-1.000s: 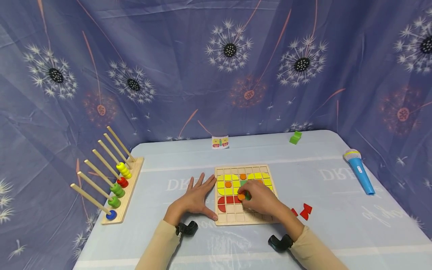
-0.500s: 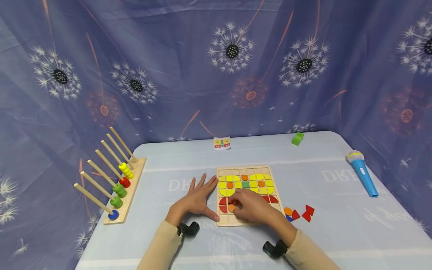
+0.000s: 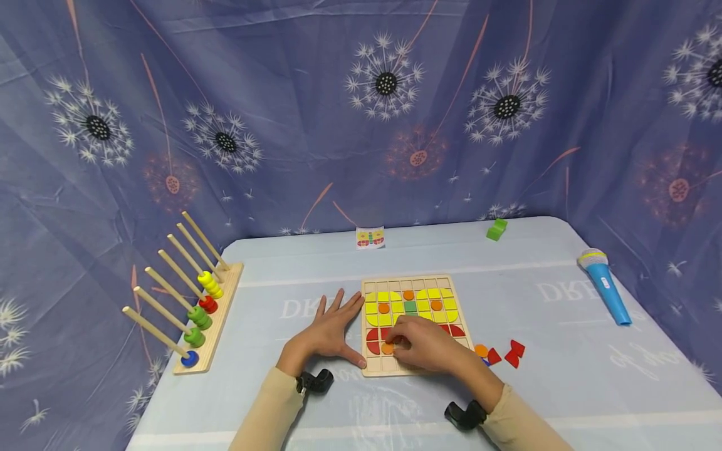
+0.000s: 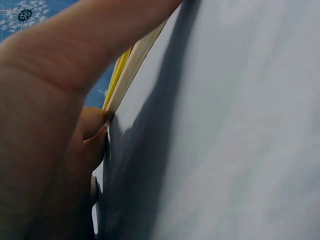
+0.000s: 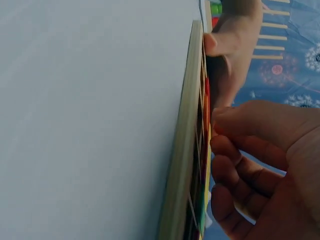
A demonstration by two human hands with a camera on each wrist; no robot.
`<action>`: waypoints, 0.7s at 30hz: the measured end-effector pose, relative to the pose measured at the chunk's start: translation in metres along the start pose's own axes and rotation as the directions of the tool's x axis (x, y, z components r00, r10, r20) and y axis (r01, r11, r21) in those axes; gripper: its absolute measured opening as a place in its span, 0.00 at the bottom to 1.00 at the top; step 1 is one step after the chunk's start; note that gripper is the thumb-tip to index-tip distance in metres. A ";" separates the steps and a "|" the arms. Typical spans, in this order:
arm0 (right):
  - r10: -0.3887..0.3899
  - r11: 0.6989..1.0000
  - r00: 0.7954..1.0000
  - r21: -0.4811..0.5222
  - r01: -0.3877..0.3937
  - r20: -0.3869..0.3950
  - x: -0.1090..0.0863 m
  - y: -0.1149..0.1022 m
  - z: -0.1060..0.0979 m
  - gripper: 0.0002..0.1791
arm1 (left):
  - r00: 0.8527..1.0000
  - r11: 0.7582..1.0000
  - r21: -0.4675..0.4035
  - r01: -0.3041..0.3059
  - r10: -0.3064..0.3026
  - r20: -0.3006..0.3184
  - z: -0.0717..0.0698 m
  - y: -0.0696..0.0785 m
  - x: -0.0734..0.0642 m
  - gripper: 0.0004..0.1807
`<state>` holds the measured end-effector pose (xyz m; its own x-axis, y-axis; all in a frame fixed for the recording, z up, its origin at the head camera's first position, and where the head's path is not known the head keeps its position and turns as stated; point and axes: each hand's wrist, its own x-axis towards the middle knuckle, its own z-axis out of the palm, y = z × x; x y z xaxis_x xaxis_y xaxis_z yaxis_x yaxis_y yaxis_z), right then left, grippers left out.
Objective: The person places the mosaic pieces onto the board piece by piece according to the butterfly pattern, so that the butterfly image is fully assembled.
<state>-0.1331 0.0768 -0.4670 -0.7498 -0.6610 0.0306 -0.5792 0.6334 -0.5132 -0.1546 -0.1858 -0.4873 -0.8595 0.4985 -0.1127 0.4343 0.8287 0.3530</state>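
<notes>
A wooden grid board (image 3: 417, 369) lies on the table, bearing flat yellow, red, orange and green pieces. My left hand (image 3: 327, 331) is spread with straight fingers, its fingertips and thumb touching the board's left edge; the left wrist view also has this hand (image 4: 40, 125) beside the board's side (image 4: 135, 65). Over the lower middle of the board, my right hand (image 3: 425, 343) pinches an orange disc (image 3: 387, 349) between thumb and index finger, low in the grid. In the right wrist view the hand (image 5: 270, 150) largely hides the disc. Cells beneath the right hand are hidden.
Right of the board lie a loose orange disc (image 3: 481, 351), a few red pieces (image 3: 512, 358) and a partly hidden blue piece. A peg stacker (image 3: 220, 300) with beads stands left, a toy microphone (image 3: 606, 288) right. A butterfly card (image 3: 370, 238) and green block (image 3: 496, 229) are behind.
My right hand has moved left and toward me across the board with the orange disc, then stayed nearly still over the last half second. The left hand keeps its place.
</notes>
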 end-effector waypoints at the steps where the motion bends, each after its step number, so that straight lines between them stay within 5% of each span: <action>1: -0.002 1.000 1.000 0.004 0.002 -0.005 -0.003 0.002 -0.002 0.10 | 1.000 1.000 0.000 -0.003 0.003 -0.002 0.000 0.000 0.000 0.77; 21: 0.142 0.990 0.985 0.034 -0.139 -0.102 -0.072 0.062 -0.048 0.09 | 1.000 1.000 0.003 0.014 -0.014 0.006 0.001 0.001 0.001 0.78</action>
<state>-0.1304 0.1832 -0.4602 -0.8531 -0.5199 0.0448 -0.4581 0.7050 -0.5415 -0.1550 -0.1839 -0.4878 -0.8638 0.4886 -0.1226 0.4235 0.8362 0.3485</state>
